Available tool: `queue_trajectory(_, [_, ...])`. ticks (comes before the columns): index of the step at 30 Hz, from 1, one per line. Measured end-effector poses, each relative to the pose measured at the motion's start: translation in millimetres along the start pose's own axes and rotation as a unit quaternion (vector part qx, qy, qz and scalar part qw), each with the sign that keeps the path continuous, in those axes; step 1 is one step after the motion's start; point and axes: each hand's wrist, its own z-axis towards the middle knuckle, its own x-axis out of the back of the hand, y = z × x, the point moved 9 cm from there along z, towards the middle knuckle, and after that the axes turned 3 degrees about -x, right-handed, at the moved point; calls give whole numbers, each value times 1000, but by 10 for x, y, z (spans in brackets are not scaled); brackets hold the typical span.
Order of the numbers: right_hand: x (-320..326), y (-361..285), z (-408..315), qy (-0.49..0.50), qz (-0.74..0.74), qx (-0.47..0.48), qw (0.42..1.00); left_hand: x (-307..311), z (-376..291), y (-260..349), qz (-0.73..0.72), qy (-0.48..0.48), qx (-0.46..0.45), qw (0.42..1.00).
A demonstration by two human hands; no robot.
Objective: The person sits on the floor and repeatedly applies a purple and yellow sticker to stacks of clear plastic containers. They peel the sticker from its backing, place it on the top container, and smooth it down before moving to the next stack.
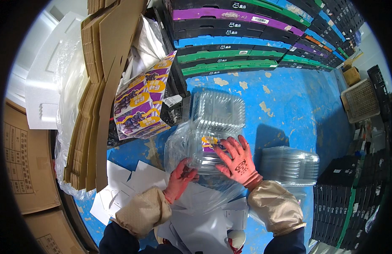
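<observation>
My right hand (238,162), in a reddish rubber-coated glove, lies spread with its fingertips on a purple and yellow grape label (209,144). That label is on the lid of a clear plastic clamshell box (197,155) in front of me. My left hand (182,181), gloved alike, has bent fingers at the box's near left corner; whether they grip it is unclear. Behind the box stands another group of clear clamshell boxes (218,109). Clear plastic film (175,149) bunches to the left and below the boxes.
Printed grape label sheets (135,103) lean at left beside folded cardboard (102,95). A stack of clear boxes (289,165) sits right of my right hand. White paper sheets (196,227) cover the floor near me. Stacked crates (230,41) line the back; more black crates (335,197) stand right.
</observation>
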Motion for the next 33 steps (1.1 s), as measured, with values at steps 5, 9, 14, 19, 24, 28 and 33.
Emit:
queue_trajectory(5, [123,50,76,58,37,-7,998,-186,156,295,-25,-52,-46,997])
queue_trajectory(9, [94,111,94,56,33,-22,998,-273,242,388,-56,-56,-21,997])
queue_trajectory(14, [123,115,138,65,18,-34,997,-270,231,403,-52,-54,-30,997])
queue_trajectory(19, [172,102,183,68,14,-48,996,-269,213,412,-32,-37,-21,999])
queue_trajectory(24, [205,126,207,71,4,-62,996,-297,227,458,-8,-33,-25,999])
queue_trajectory(28, [245,129,242,75,0,-69,995,-275,203,454,1,-26,-31,999])
queue_trajectory(33, [275,174,274,99,-18,-79,992,-181,196,282,47,-30,-24,998])
